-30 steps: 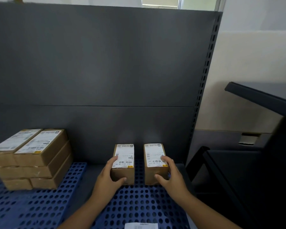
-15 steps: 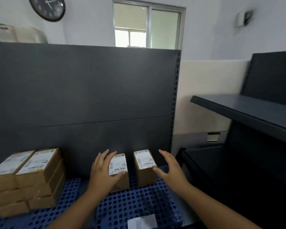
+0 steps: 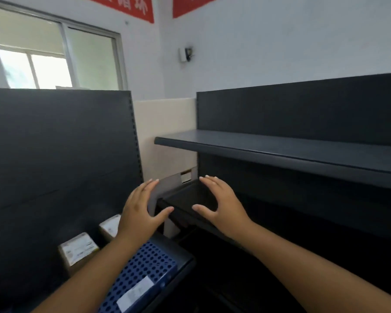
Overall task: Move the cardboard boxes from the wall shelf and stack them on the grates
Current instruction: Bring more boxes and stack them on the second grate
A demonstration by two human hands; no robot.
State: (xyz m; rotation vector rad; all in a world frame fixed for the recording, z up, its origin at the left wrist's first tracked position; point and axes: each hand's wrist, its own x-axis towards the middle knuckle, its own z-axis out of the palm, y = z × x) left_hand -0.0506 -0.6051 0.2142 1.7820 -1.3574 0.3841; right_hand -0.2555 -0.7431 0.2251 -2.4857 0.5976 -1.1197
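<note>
Both hands, left (image 3: 137, 212) and right (image 3: 221, 205), are spread wide and empty beside the grate (image 3: 145, 271); its boxes (image 3: 78, 250) are judged light, stiff, best gripped by the long sides.

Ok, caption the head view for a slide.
Both hands, left and right, open and empty before the dark shelf; two boxes on the blue grate.
</note>
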